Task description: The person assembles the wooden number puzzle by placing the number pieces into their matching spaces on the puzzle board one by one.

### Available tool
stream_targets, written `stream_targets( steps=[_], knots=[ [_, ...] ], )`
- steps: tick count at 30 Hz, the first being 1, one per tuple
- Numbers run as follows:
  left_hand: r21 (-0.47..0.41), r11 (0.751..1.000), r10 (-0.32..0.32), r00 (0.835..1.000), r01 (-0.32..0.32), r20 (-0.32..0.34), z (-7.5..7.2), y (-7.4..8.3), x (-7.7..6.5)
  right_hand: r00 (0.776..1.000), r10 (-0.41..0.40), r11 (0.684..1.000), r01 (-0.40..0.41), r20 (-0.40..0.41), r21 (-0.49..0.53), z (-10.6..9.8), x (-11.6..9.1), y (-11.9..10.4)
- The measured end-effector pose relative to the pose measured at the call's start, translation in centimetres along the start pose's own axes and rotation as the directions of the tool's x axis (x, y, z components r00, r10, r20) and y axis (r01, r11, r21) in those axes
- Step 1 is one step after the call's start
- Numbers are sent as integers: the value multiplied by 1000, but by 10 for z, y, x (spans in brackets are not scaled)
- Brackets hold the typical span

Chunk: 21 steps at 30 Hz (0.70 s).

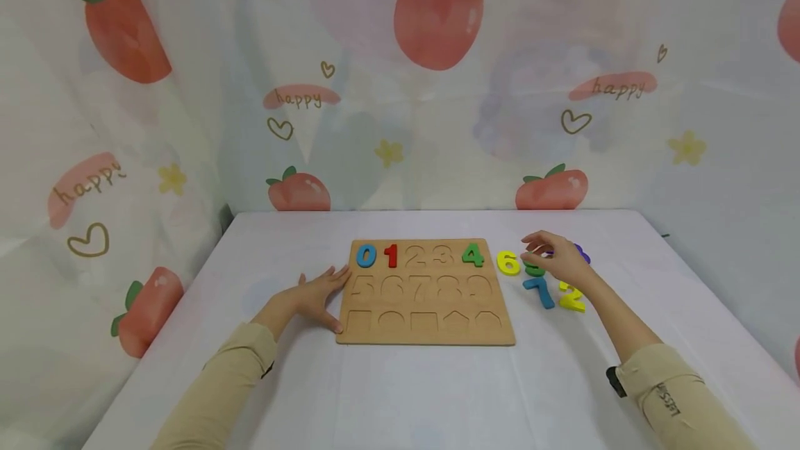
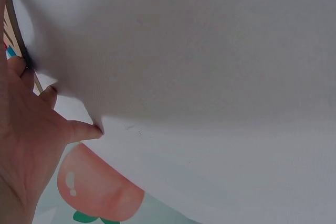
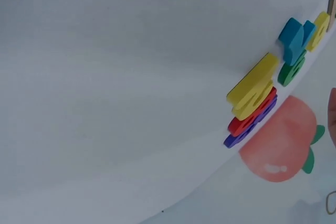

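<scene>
A wooden number puzzle board [image 1: 406, 297] lies on the white table. In its top row sit a blue 0 [image 1: 359, 256], a red 1 [image 1: 391, 255] and a green 4 [image 1: 473, 255]. My left hand [image 1: 314, 295], fingers spread, touches the board's left edge. Over the loose numbers to the right hovers my right hand [image 1: 560, 257], fingers loosely bent, with nothing visible held. Beneath and around it lie a yellow 6 [image 1: 508, 263], a partly covered green number [image 1: 535, 271], a blue 7 [image 1: 540, 293], a yellow 2 [image 1: 572, 301] and a purple number [image 1: 582, 254].
A red number [image 3: 239, 125] lies between the yellow and purple ones in the right wrist view. The board's other recesses are bare outlines. Cloth [image 1: 406, 137] printed with fruit and hearts hangs behind the table and along its sides.
</scene>
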<state>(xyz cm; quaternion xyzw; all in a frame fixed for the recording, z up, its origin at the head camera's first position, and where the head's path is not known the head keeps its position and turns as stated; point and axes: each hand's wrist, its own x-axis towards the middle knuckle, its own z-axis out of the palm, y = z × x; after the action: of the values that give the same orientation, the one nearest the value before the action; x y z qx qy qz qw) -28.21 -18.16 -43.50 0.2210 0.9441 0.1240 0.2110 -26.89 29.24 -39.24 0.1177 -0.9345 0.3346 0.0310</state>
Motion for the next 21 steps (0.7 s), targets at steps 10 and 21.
stream_targets(
  steps=[10,21],
  knots=[
    [-17,999,43,999,-43,3,0,-2,0,1000,-4,997,6,27,-77,-10,-22,23],
    [-24,999,47,999,-47,12,1,-4,-1,996,56,993,-48,71,-104,-23,-44,46]
  ],
)
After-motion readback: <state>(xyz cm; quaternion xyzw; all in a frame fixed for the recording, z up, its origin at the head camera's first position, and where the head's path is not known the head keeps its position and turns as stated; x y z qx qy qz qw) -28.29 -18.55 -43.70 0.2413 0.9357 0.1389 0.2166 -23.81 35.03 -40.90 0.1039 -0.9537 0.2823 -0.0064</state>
